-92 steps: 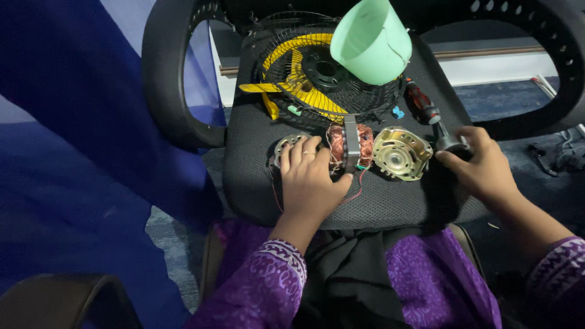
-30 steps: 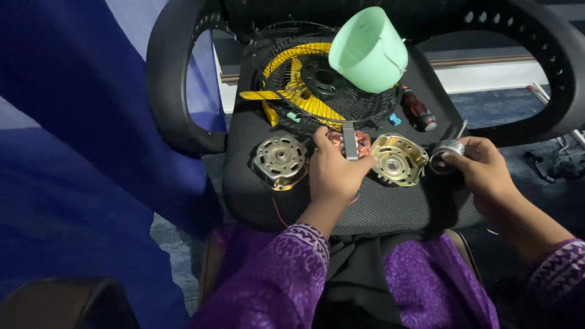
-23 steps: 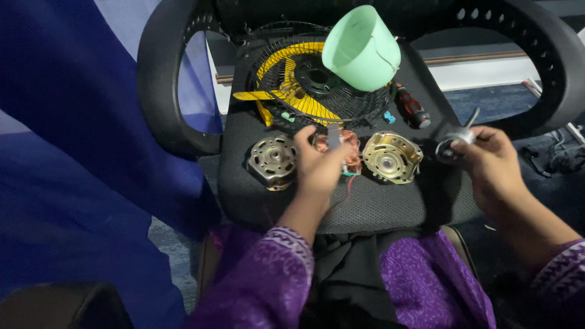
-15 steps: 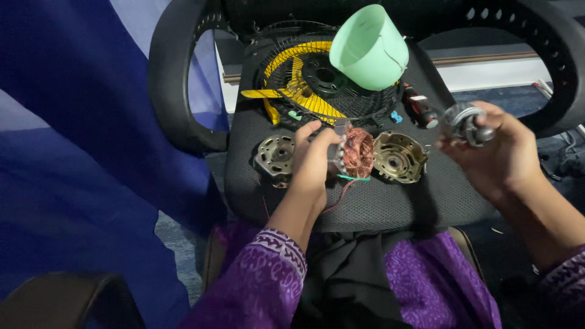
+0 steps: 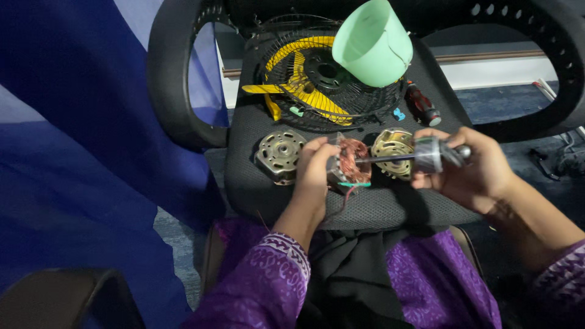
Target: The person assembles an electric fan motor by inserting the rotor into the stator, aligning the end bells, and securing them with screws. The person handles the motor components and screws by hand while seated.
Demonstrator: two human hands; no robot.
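while the left hand grips one stator, the right hand clenches one rotor between two end caps.

Both forearms reach forward from purple patterned sleeves, the two arms angled toward each other so the hands nearly meet. The left hand is raised with its back to the camera, fingers curled round in a grip and the thumb tucked on the far side. The right hand sits level with it, a little apart, palm turned inward, fingers folded closed and the thumb pressed on top. The right wrist bends slightly downward; the left wrist stays straight in line with its forearm.
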